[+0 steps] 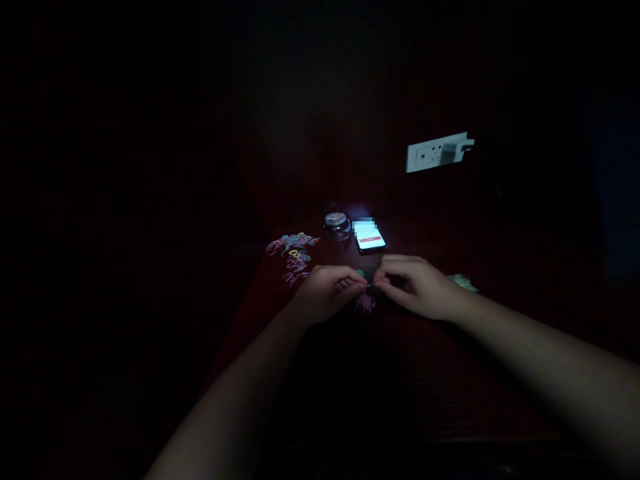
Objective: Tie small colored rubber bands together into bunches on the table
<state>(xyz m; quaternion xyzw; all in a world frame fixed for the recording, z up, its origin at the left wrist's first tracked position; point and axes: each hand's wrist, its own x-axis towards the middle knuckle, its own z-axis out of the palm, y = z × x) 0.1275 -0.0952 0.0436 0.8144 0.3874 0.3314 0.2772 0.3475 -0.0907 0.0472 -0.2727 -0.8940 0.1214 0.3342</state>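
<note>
Bare forearms (537,353) end in the left hand (327,291) and right hand (420,287), fingertips pinching a tiny item (370,286); purple strands (365,305) lie just below, a lit phone (371,239) beyond.

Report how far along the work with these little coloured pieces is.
Seemingly done: the purple cluster and pale green cluster lie apart. In hand: a tiny piece between left hand and right hand, too small to identify. Probably left: the mixed-colour pile, apparently unsorted.
</note>
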